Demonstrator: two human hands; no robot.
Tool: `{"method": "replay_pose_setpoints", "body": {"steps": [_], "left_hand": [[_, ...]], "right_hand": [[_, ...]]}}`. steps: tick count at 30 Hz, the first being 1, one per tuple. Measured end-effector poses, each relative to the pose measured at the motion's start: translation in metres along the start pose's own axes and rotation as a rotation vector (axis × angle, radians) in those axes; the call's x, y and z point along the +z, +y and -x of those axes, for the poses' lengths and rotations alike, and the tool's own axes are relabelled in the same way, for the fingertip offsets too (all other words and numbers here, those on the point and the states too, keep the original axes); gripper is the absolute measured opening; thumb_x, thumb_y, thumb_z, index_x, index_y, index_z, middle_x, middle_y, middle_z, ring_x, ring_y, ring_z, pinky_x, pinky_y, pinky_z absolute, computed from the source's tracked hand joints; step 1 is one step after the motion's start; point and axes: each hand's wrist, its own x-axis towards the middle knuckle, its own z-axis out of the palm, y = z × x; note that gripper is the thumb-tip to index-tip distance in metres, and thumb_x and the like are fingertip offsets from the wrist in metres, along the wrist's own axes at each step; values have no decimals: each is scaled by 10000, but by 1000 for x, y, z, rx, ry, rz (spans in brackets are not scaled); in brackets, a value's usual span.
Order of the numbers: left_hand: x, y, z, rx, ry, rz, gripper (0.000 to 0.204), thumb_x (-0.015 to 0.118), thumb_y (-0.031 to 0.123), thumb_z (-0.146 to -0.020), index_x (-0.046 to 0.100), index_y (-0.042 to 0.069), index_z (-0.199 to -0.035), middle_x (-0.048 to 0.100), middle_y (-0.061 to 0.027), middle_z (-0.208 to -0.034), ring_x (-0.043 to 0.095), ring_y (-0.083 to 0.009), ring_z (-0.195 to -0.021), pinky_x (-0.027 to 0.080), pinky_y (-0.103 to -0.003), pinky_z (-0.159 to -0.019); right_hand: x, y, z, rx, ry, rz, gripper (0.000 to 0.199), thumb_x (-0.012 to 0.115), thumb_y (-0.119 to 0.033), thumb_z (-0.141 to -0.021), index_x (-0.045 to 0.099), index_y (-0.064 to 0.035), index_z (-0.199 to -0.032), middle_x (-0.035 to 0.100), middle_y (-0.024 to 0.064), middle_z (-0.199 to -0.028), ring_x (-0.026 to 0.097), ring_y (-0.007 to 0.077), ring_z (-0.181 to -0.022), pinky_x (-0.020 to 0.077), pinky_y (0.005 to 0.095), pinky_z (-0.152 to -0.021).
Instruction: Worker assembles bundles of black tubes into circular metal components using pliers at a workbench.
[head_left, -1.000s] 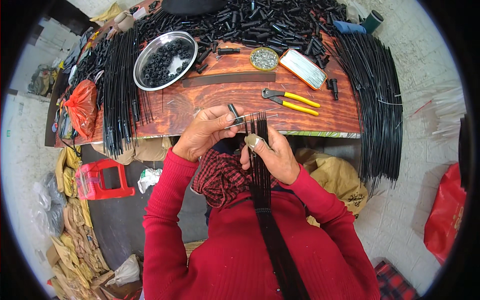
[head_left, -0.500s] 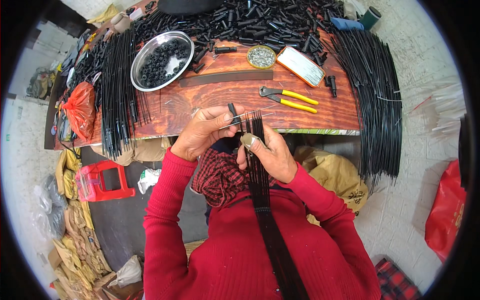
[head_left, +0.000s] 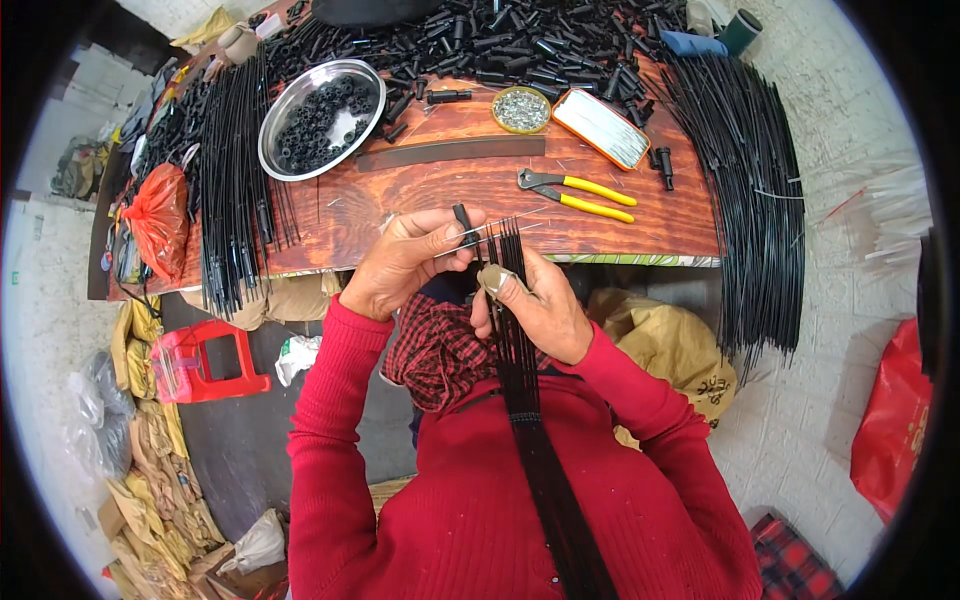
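Observation:
My left hand (head_left: 408, 258) pinches a short black plastic fitting (head_left: 463, 222) upright between thumb and fingers. Thin metal needles (head_left: 518, 226) stick out sideways from the same fingers, across the tips of a fan of thin black rods (head_left: 517, 355). Those rods run down to a woven band and a long flat black strip (head_left: 565, 500) lying over my front. Closed round the upper rods is my right hand (head_left: 555, 315). A dull metal guard (head_left: 493, 281) covers its thumb tip. The fingertips behind the rods are partly hidden.
On the wooden table (head_left: 430, 195) are yellow-handled pincers (head_left: 590, 198), a metal bowl of black rings (head_left: 268, 150), a tin of small metal bits (head_left: 521, 110), a tray of needles (head_left: 600, 128) and a flat dark bar (head_left: 450, 153). Black rods (head_left: 750, 200) overhang the right edge. Black fittings heap behind.

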Motion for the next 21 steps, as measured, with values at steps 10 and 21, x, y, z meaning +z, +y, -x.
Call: {"method": "replay_pose_setpoints", "body": {"steps": [10, 21], "left_hand": [[2, -8, 9, 120, -23, 2, 316, 702, 114, -922, 667, -41, -1196, 702, -58, -904, 638, -106, -711, 545, -226, -666], [18, -12, 22, 244, 89, -82, 316, 683, 101, -934, 657, -46, -1213, 700, -54, -918, 637, -119, -743, 533, -248, -693]], "right_hand": [[7, -9, 3, 18, -22, 4, 363, 520, -318, -1040, 492, -3, -1218, 611, 67, -772, 607, 123, -648, 524, 254, -609], [7, -5, 0, 23, -68, -81, 323, 537, -281, -1033, 492, -9, -1201, 586, 47, -756, 575, 112, -612, 506, 250, -574]]}}
